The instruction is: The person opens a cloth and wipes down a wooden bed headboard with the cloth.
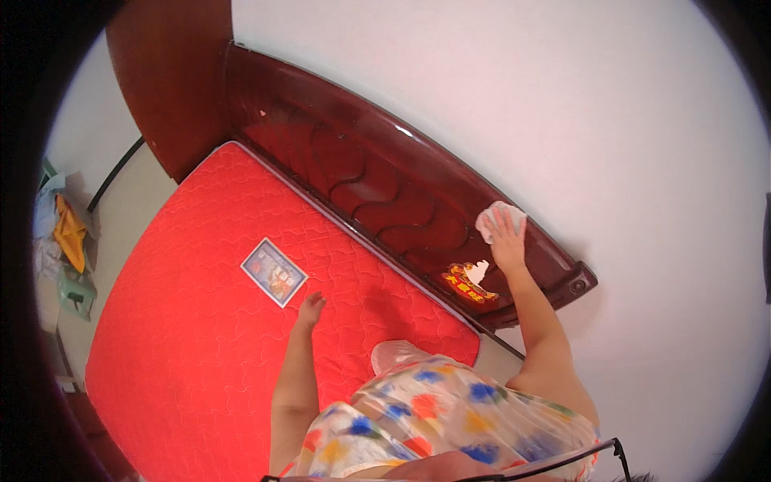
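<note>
My right hand (507, 247) presses a pale pinkish-white cloth (486, 218) against the upper part of a glossy dark red wooden headboard (353, 173), near its right end. The palm side is hidden against the cloth. Below that hand, a red and yellow sticker (472, 291) with a torn white patch is stuck on the headboard. My left hand (312, 308) hovers over the red quilted mattress (201, 321), its fingers loosely bent and nothing visible in them. Close to it lies a flat rectangular picture card (275, 271) with a blue border.
A white wall (642, 161) rises behind the headboard. A tall brown wooden panel (173, 72) stands at the headboard's far left end. On the floor at the left are a green plastic stool (76, 291) and a heap of clothes with an orange piece (69, 233).
</note>
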`<move>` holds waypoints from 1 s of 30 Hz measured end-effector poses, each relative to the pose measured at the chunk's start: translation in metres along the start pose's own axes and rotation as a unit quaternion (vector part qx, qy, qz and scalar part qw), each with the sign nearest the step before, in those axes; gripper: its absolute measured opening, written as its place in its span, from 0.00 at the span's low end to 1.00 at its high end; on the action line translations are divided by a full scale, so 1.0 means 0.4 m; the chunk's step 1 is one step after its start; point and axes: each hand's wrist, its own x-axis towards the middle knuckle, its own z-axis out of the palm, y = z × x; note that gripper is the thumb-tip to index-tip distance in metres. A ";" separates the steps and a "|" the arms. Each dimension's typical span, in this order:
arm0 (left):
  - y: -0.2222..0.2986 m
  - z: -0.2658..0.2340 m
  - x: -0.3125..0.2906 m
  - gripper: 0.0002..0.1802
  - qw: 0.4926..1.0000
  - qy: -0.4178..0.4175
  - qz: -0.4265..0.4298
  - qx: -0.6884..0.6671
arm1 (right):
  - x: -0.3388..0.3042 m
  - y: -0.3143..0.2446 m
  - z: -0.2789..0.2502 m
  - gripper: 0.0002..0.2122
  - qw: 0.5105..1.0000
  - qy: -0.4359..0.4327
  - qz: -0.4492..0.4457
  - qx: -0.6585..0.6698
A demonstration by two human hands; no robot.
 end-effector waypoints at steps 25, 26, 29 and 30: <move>0.268 0.635 0.016 0.27 0.960 -0.272 0.024 0.054 | -0.064 0.069 -0.038 0.28 0.997 -0.072 0.007 0.037; 0.298 0.682 -0.008 0.27 0.958 -0.282 0.039 0.039 | -0.067 0.082 -0.031 0.27 0.999 -0.015 -0.005 0.043; 0.349 0.787 -0.039 0.27 0.958 -0.273 0.085 -0.009 | -0.036 0.111 -0.037 0.22 0.992 0.090 -0.069 0.060; 0.351 0.815 -0.047 0.28 0.956 -0.267 0.113 -0.049 | -0.023 0.114 -0.049 0.21 0.986 0.114 -0.073 0.099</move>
